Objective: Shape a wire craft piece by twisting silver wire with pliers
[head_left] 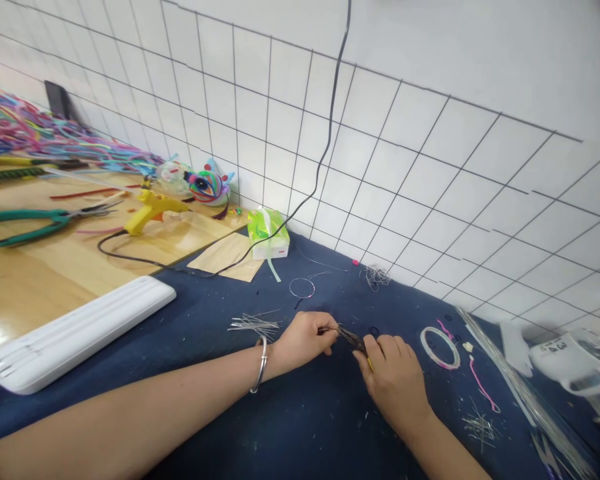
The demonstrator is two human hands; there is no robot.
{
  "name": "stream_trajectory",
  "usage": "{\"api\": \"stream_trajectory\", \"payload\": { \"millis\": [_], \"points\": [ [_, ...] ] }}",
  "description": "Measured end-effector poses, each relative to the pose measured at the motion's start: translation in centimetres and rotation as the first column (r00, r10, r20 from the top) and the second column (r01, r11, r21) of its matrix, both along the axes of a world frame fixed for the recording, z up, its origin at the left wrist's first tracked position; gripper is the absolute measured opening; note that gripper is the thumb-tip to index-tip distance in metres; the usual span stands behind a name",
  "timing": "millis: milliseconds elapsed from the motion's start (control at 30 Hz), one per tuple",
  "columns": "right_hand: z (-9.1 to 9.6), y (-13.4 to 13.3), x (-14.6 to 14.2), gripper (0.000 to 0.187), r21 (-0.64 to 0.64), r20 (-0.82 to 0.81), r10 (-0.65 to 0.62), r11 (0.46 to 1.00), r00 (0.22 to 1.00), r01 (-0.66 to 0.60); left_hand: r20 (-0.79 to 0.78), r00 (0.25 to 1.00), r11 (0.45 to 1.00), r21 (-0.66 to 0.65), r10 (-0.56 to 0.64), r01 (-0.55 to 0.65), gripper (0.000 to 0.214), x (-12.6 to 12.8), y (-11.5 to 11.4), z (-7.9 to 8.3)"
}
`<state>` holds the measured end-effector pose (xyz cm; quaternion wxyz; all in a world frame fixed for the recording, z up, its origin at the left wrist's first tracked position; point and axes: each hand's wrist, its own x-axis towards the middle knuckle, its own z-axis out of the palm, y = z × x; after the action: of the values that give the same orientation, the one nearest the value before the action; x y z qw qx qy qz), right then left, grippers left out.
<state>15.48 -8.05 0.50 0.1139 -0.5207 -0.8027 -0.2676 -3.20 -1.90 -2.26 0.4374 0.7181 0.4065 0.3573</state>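
Note:
My left hand (303,341), with a silver bangle (262,365) on its wrist, is closed in a pinch on thin dark wire (326,329). My right hand (394,375) is wrapped round a pair of pliers (353,338). A bit of yellow handle shows under its fingers. The jaws of the pliers point left and meet the wire close to my left fingertips; the exact grip is too small to make out. A pile of short wire pieces (255,325) lies left of my left hand. Beyond the hands rests a thin wire ring (302,288).
A yellow glue gun (153,210) and teal-handled pliers (35,223) lie on the wooden board (100,267). A white lamp-like bar (80,330) sits at left, a tissue pack (269,233) behind. To the right are a tape roll (440,348), long wires (520,380) and a white mug (570,363).

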Motion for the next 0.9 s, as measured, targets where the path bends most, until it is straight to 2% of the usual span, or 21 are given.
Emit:
{"api": "stream_trajectory", "payload": {
  "millis": [367,900],
  "points": [
    [-0.4,0.2,0.2,0.024,-0.006,-0.006,0.009,1.0,1.0,-0.009,-0.034,0.999,0.996,0.088,-0.015,0.018,0.016,-0.2,0.0,0.6],
    [-1.4,0.4,0.6,0.025,-0.081,-0.097,0.024,0.996,0.995,-0.031,-0.051,0.999,0.993,0.114,-0.009,0.015,0.016,-0.2,0.0,0.5]
  ]
}}
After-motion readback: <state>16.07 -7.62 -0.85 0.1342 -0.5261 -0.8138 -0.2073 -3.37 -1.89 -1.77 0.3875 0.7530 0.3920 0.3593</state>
